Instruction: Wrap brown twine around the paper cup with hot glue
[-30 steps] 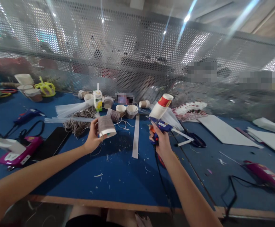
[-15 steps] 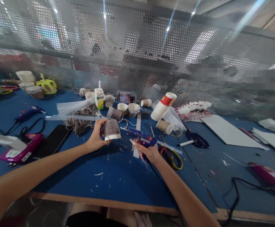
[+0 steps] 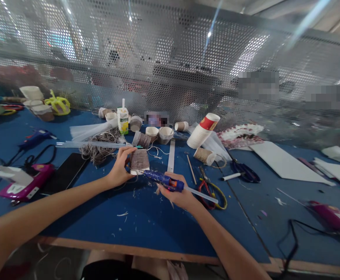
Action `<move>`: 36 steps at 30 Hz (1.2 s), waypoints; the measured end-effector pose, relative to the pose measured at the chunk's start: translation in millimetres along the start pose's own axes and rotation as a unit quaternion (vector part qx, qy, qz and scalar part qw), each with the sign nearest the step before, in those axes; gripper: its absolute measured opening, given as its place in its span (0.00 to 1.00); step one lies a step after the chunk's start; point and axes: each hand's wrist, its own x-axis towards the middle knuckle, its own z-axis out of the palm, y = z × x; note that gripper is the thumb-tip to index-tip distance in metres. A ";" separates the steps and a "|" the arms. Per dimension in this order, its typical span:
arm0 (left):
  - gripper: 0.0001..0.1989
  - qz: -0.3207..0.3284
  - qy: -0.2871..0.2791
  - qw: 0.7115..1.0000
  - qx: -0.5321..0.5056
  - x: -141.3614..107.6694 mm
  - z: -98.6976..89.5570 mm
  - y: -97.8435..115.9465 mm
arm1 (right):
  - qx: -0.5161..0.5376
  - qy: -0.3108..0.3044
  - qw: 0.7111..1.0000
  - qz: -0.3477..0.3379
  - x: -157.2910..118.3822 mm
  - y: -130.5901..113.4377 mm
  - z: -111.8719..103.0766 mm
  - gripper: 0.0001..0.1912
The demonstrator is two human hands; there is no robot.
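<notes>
My left hand grips a paper cup wrapped in grey-brown yarn, its white rim facing down toward me. In my right hand is a blue glue gun, fingers wrapped round its handle, with a clear glue stick poking out of the back. The gun's tip is at the cup's lower rim; whether it touches is too small to tell. Behind the cup lie another yarn-wrapped cup and a tangle of grey yarn.
Red-and-yellow scissors and a white strip lie near my right hand. Stacked paper cups and a drink carton stand farther back. A black phone and pink power strip are left; dark scissors are right.
My right hand has brought the glue gun left and slightly down, so its tip now meets the lower edge of the cup in view. The cup has tilted slightly in my left hand.
</notes>
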 end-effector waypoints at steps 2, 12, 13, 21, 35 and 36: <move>0.34 0.009 0.002 1.000 0.012 -0.4 0.5 0.2 | 0.005 0.002 1.000 0.000 0.0 -0.8 0.2 0.12; 0.32 0.039 0.022 0.999 0.018 -0.3 1.8 0.1 | 0.007 -0.003 0.999 0.033 -0.9 -3.8 1.0 0.11; 0.32 0.041 0.023 0.999 0.017 -0.3 1.9 -0.3 | 0.006 0.000 0.999 0.037 -1.3 -4.4 0.6 0.11; 0.31 0.038 0.028 0.999 0.008 0.4 1.9 -2.7 | -0.012 0.004 0.999 0.048 -0.6 -4.2 -2.1 0.10; 0.34 0.027 0.044 0.996 -0.072 1.4 4.6 -13.1 | 0.012 0.017 0.996 0.084 -1.2 -5.2 -3.7 0.10; 0.35 0.023 0.043 0.996 -0.081 1.4 4.7 -14.4 | 0.013 0.018 0.996 0.084 -1.1 -4.8 -4.1 0.10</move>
